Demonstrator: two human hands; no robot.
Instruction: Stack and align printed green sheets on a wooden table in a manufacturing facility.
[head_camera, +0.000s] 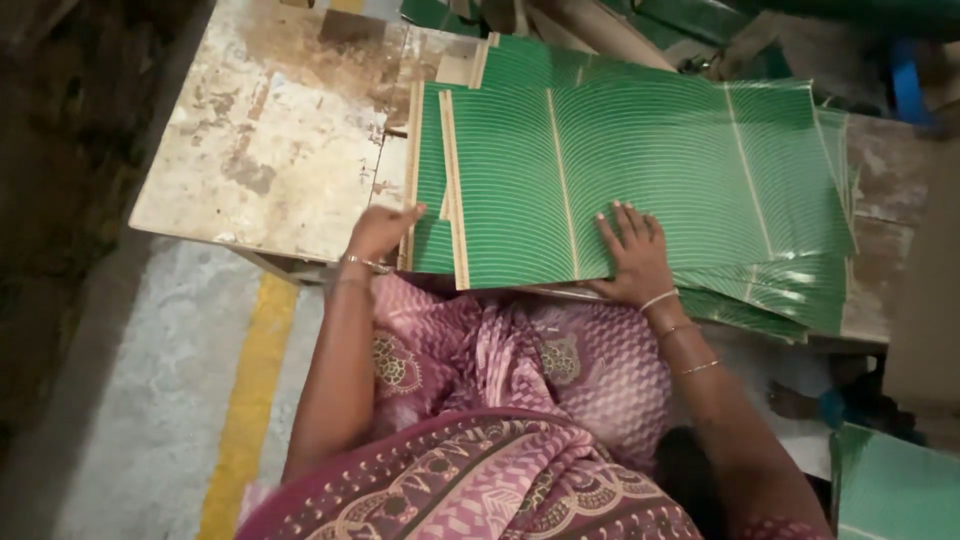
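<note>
Both hands lie open, left hand (380, 232) and right hand (632, 255), on green sheets (640, 170) atop a worn table (270, 150).

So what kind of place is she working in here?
Probably a small workshop or packaging unit: a worn, stained worktable, a stack of green printed sheets under both hands, and a yellow line on the concrete floor.

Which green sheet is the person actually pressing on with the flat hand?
On the worn pale worktable lies a fanned stack of green sheets. The right hand lies flat on the top sheet, the only one fully uncovered, lying nearest the person.
</note>
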